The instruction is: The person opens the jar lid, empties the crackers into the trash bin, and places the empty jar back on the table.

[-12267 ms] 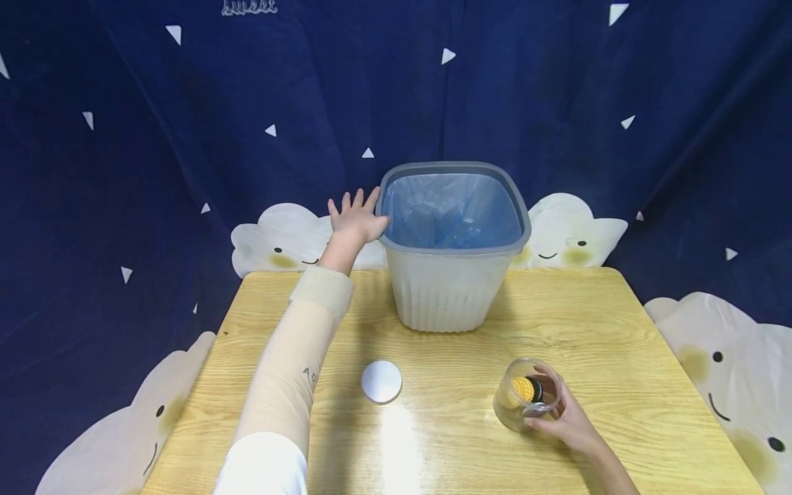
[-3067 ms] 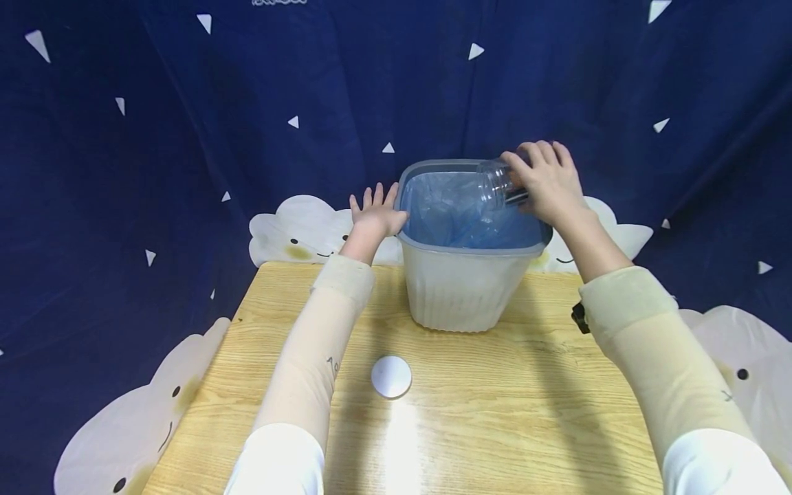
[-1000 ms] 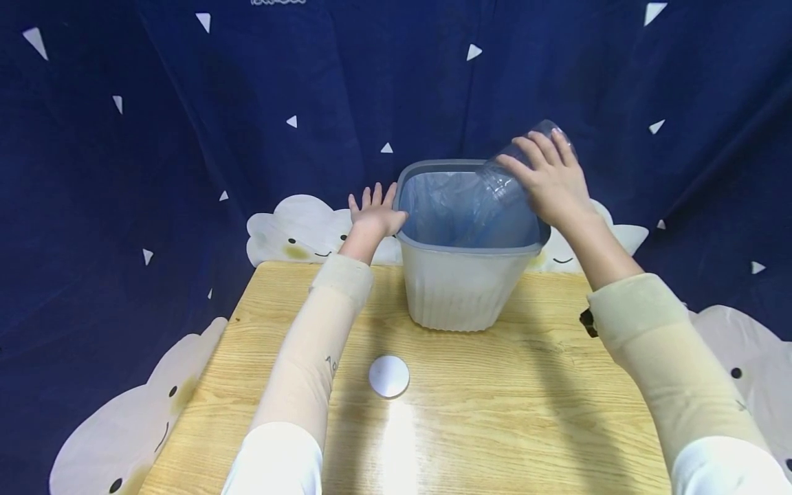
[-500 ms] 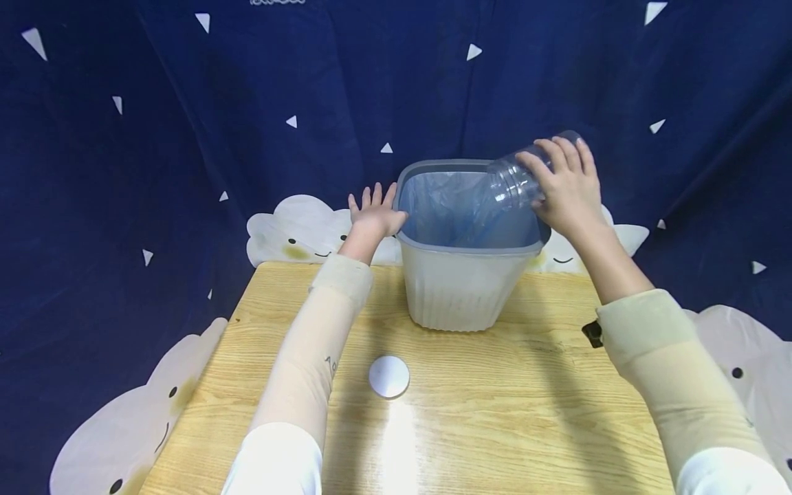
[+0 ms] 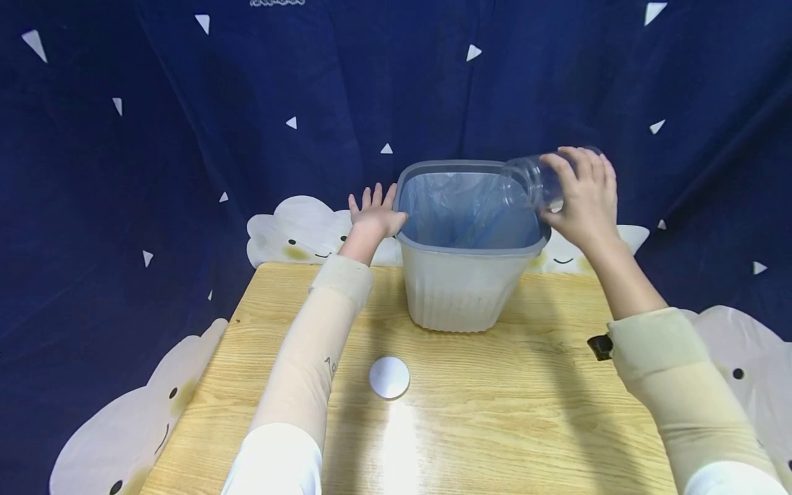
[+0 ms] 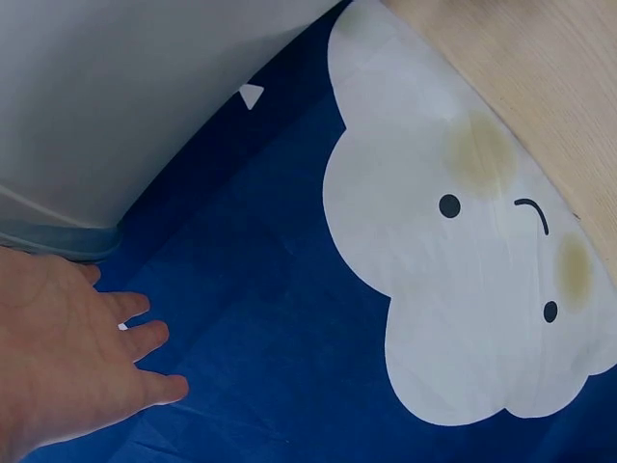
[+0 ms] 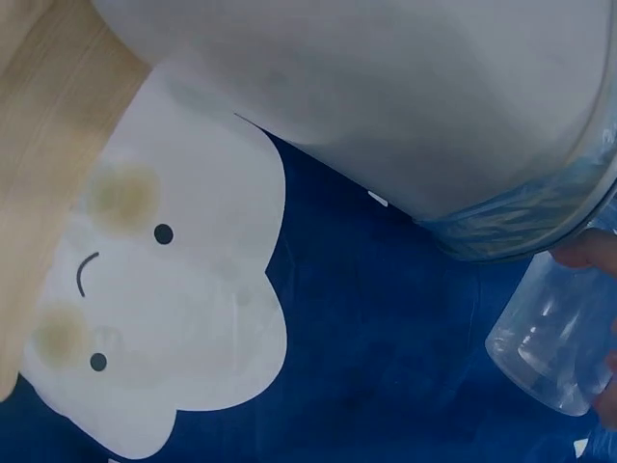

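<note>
In the head view my right hand grips a clear plastic jar, fingers curled over its side. The jar lies tipped sideways, its mouth over the right rim of the bin. Nothing shows inside the jar's see-through base in the right wrist view. My left hand has its fingers spread straight, the thumb at the bin's left rim. That hand also shows beside the rim in the left wrist view. A blue bag lines the bin; what lies at its bottom is not discernible.
The bin stands at the back of a wooden table. A white round disc, like a lid, lies on the table in front of it. Behind hangs a dark blue curtain with white clouds and triangles.
The jar first stood on the table with yellow and black things inside; later it was tipped over the bin, and these no longer show. Lately, my right hand has drawn it rightward. Left hand stays.
</note>
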A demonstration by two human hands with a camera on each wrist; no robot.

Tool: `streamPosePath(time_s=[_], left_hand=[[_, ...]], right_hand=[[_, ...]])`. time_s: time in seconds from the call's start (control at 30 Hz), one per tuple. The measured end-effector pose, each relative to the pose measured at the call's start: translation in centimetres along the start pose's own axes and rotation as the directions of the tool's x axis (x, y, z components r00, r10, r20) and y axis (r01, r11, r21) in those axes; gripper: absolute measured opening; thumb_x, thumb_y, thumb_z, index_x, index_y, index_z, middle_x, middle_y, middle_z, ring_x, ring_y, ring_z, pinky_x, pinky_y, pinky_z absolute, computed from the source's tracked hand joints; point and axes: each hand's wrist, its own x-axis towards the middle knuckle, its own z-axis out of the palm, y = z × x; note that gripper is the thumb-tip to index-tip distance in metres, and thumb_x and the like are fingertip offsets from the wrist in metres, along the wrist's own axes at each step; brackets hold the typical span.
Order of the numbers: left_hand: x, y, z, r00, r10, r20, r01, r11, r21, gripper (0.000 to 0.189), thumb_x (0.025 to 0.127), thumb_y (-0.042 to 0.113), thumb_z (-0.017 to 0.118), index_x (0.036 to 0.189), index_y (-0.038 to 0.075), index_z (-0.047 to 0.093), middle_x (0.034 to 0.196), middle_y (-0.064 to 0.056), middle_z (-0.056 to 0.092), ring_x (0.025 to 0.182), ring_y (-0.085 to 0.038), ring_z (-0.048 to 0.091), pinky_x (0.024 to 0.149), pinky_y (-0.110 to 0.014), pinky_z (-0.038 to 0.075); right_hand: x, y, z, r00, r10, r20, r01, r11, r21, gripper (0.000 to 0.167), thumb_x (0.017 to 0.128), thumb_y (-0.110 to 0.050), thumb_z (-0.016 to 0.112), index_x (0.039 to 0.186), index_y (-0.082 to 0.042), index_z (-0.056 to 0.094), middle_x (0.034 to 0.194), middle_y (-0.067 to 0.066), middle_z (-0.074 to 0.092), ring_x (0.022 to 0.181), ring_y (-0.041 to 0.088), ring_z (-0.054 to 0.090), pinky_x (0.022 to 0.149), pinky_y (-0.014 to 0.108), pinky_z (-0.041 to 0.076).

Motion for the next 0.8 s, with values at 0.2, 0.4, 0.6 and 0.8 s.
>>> streamPosePath(time_s=[0.2,0.4,0.6,0.8], left_hand=[[0.0,0.0,0.0,1.0,-0.002,0.004,0.002,1.0,0.003,0.068,0.093,0.047,0.031,0.148,0.026,-0.004,0.154,-0.006,-0.006,0.14,-0.026,-0.008,0.108,-0.051,-0.011],[-0.1,0.0,0.0,1.0,-0.003,0.0,0.003,1.0,0.015,0.068,0.093,0.048,0.031,0.148,0.026,-0.004,0.154,-0.006,-0.005,0.14,-0.027,-0.007,0.108,-0.051,-0.008],[-0.1,0.1,0.0,1.0,0.003,0.002,-0.003,1.0,0.012,0.068,0.093,0.047,0.031,0.148,0.026,-0.004,0.154,-0.006,-0.005,0.14,-0.027,-0.007,0.108,-0.051,-0.009],[-0.1,0.0,0.0,1.0,0.003,0.004,-0.003,1.0,0.01,0.068,0.093,0.048,0.031,0.148,0.026,-0.004,0.154,-0.006,-0.006,0.14,-0.027,-0.008,0.108,-0.052,-0.009]], right_hand=[[-0.9,0.3,-0.2,0.997,0.059,-0.05,-0.055,0.996,0.067,0.078,0.058,-0.006,0.08,0.126,-0.013,0.044,0.134,0.015,0.037,0.127,0.034,0.027,0.109,0.044,0.01],[-1.7,0.5,-0.7,0.99,0.118,-0.072,-0.111,0.989,0.101,0.078,0.058,-0.005,0.079,0.127,-0.012,0.044,0.134,0.014,0.036,0.125,0.034,0.027,0.108,0.045,0.012],[-2.5,0.7,-1.1,0.975,0.202,-0.09,-0.187,0.97,0.153,0.078,0.058,-0.003,0.078,0.127,-0.014,0.044,0.133,0.013,0.037,0.125,0.033,0.027,0.107,0.045,0.013],[-3.4,0.9,-1.3,0.958,0.265,-0.113,-0.239,0.95,0.199,0.078,0.057,-0.005,0.079,0.127,-0.014,0.044,0.131,0.012,0.039,0.125,0.031,0.028,0.104,0.049,0.017]])
